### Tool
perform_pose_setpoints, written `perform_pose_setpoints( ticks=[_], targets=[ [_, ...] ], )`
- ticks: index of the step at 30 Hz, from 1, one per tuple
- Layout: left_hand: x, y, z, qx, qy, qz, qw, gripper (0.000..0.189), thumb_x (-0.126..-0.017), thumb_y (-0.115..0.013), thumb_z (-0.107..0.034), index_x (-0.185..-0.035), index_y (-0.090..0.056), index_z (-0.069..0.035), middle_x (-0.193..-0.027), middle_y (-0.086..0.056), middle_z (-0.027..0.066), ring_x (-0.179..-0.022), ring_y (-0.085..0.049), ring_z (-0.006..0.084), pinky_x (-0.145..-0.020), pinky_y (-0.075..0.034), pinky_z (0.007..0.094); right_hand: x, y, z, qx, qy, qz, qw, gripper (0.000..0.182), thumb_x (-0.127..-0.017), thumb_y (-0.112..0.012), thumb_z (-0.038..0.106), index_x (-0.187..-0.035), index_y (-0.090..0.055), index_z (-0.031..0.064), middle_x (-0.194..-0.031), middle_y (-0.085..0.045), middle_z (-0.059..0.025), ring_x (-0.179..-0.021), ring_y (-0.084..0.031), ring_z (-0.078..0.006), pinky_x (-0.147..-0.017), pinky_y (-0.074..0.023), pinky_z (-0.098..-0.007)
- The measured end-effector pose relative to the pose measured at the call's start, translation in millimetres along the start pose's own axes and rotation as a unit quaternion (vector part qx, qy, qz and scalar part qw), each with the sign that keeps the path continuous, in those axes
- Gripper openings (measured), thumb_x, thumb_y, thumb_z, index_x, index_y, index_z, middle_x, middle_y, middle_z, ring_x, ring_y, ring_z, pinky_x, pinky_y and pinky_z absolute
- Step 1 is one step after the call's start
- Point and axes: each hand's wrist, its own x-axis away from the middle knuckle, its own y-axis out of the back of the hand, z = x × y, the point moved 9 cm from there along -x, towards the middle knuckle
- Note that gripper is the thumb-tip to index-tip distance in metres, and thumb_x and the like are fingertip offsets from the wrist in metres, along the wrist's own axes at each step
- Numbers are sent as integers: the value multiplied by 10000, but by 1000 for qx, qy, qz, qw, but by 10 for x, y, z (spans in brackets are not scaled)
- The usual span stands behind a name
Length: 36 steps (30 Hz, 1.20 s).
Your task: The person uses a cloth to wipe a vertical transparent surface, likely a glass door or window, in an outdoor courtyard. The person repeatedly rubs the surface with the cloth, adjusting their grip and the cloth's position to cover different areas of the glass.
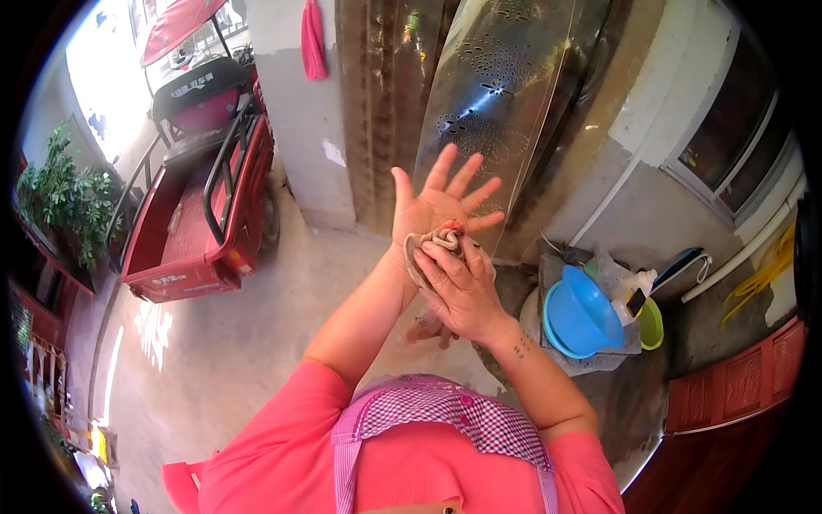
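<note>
My left hand (443,205) is raised in front of me, palm in view and fingers spread wide. My right hand (459,283) holds a crumpled brownish cloth (417,257) against the heel of the left palm and the wrist. A small red patch shows on the left palm just above the cloth's folded edge. The fingers of the right hand lie over the cloth and hide part of it. Below the arms is a purple checked apron (437,411) over a pink top.
Blue plastic basins (584,315), a green basin (651,324) and a white bottle (639,283) are at the right on a stone slab. A red cargo tricycle (186,276) stands at the left. Ahead are a grey pillar (308,128) with a pink cloth (313,45), and a patterned metal door (488,96).
</note>
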Motion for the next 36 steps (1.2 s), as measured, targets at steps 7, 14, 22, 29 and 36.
perform_pose_setpoints(
  ticks=[7,14,22,29,36],
  targets=[
    [6,-495,338,227,115,9,967,819,-862,-291,-711,-1465,-208,-163,-1479,-289,83,-1348,-296,302,-1069,-294,501,-480,534,-510,145,-57,-134,979,424,-856,-540,234,-1263,-525,114,-1365,-402,-66,-1265,-326,-339,-1050,-234,-486],
    [127,-564,426,146,142,135,970,728,-879,-292,-685,-1445,-275,-226,-1460,-334,21,-1313,-350,245,-1065,-280,486,-1130,969,-1191,83,-112,-260,955,402,-909,-516,263,-1238,-499,32,-1355,-398,-145,-1211,-377,-392,-1033,-276,-489],
    [88,-82,207,-36,71,2,997,746,-855,-247,-728,-1455,-232,-284,-1471,-299,51,-1323,-307,292,-1039,-312,517,36,31,127,-35,-161,-71,984,536,-827,-578,257,-1283,-456,1,-1329,-383,-149,-1196,-344,-455,-971,-318,-527],
    [133,-297,192,-118,-62,61,989,760,-863,-274,-712,-1467,-202,-255,-1508,-237,29,-1363,-259,284,-1073,-252,541,-396,223,-44,60,-24,-72,995,512,-799,-620,267,-1281,-506,137,-1314,-422,-86,-1201,-366,-413,-1010,-320,-513],
    [232,-527,465,165,99,189,963,743,-875,-349,-659,-1465,-226,-225,-1476,-318,5,-1348,-307,224,-1094,-245,491,-1239,943,-998,127,-88,-244,957,464,-872,-564,277,-1286,-475,87,-1371,-378,-141,-1223,-362,-441,-1030,-301,-495]
  ],
)
